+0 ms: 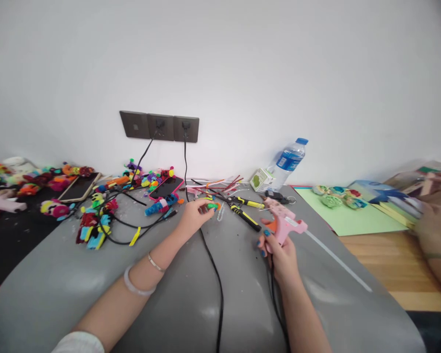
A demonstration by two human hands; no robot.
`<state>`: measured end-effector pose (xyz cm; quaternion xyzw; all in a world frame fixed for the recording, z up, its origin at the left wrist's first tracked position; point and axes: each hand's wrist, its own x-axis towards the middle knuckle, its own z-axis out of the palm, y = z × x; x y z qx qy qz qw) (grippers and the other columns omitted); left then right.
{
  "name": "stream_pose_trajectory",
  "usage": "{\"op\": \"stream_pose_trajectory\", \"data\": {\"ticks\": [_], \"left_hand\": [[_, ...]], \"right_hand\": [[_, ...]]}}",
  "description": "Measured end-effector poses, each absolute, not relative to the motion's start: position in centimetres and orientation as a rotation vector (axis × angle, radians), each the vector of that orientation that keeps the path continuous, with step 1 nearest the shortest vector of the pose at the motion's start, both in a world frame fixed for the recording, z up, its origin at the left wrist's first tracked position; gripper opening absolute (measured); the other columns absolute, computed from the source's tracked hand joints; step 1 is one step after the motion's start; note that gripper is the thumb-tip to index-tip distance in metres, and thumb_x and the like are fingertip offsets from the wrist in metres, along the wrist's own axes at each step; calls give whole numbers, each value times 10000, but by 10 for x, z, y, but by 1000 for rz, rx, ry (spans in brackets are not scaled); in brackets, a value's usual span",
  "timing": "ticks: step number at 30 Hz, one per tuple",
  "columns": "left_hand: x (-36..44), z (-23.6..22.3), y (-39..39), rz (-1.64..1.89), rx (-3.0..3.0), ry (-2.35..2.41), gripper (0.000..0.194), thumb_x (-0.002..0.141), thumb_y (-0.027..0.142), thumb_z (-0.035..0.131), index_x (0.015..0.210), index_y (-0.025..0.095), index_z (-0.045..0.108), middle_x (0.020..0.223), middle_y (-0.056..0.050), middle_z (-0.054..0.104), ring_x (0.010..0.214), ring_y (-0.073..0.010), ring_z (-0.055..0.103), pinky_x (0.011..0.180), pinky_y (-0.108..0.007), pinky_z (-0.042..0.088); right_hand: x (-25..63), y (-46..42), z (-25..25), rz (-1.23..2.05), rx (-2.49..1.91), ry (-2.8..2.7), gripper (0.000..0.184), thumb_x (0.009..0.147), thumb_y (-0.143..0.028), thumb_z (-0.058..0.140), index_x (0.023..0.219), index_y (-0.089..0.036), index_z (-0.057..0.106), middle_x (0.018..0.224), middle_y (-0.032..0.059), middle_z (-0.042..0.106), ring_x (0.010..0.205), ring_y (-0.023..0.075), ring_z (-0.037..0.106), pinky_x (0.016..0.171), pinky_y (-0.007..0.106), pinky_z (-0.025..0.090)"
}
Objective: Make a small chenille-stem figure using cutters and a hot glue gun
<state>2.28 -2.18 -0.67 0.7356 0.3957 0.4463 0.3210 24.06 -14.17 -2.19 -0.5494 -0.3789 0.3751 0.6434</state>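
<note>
- My one head-worn view looks from above and behind my left fingers (pixel 203 202) and right fingers (pixel 275 243).
- It faces forward and down, over the grey surface (pixel 246 304) beneath my fingers to the white wall (pixel 220 63) beyond them.
- It sits near: my forearms (pixel 123 299) run up from the bottom edge.

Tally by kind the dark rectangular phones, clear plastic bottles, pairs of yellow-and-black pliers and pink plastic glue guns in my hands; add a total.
Dark rectangular phones: 2
Clear plastic bottle: 1
Yellow-and-black pliers: 1
Pink plastic glue gun, right hand: 1
Total: 5
</note>
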Motion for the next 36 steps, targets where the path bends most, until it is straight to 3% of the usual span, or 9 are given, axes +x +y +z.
{"op": "stream_pose_trajectory", "data": {"ticks": [2, 5, 15, 24, 32, 36], "left_hand": [[22, -8, -20, 1198, 1935, 1039, 211, 749, 151, 615, 912, 162, 749, 749, -21, 713, 608, -110, 571, 554, -207, 428], [22, -10, -20, 1226, 1951, 1040, 212, 745, 146, 620, 911, 166, 749, 733, -14, 701, 584, -101, 548, 550, -205, 423], [24, -2, -28, 1331, 2068, 929, 206, 752, 116, 608, 908, 171, 731, 804, -26, 717, 596, -93, 561, 559, -197, 446], [23, -2, -28, 1358, 2094, 913, 210, 762, 111, 609, 926, 166, 728, 843, -35, 728, 609, -91, 564, 563, -195, 453], [24, 0, -30, 1349, 2085, 909, 226, 755, 93, 607, 928, 165, 734, 838, -33, 725, 625, -96, 560, 574, -196, 452], [24, 1, -31, 1337, 2070, 926, 234, 753, 91, 615, 934, 180, 733, 852, -29, 728, 631, -99, 570, 574, -199, 450]], "right_hand": [[230, -141, -26, 922, -1235, -959, 395, 805, -464, 649, 1050, -156, 618, 476, -48, 511, 373, 93, 367, 377, 232, 296], [223, -142, -31, 929, -1247, -1087, 423, 822, -497, 639, 1031, -129, 648, 452, -63, 440, 403, 89, 346, 415, 235, 274], [219, -141, -33, 824, -1257, -1322, 556, 873, -652, 477, 896, -129, 664, 462, -43, 432, 431, 104, 357, 478, 256, 290], [213, -142, -27, 758, -1276, -1379, 525, 902, -635, 429, 792, -158, 619, 467, -27, 435, 448, 124, 402, 482, 263, 340], [212, -141, -31, 738, -1295, -1359, 547, 893, -649, 430, 887, -135, 617, 465, -40, 446, 438, 124, 414, 466, 255, 350], [212, -142, -31, 697, -1331, -1394, 541, 890, -649, 427, 824, -146, 617, 458, -37, 449, 439, 122, 413, 474, 258, 345]]}}
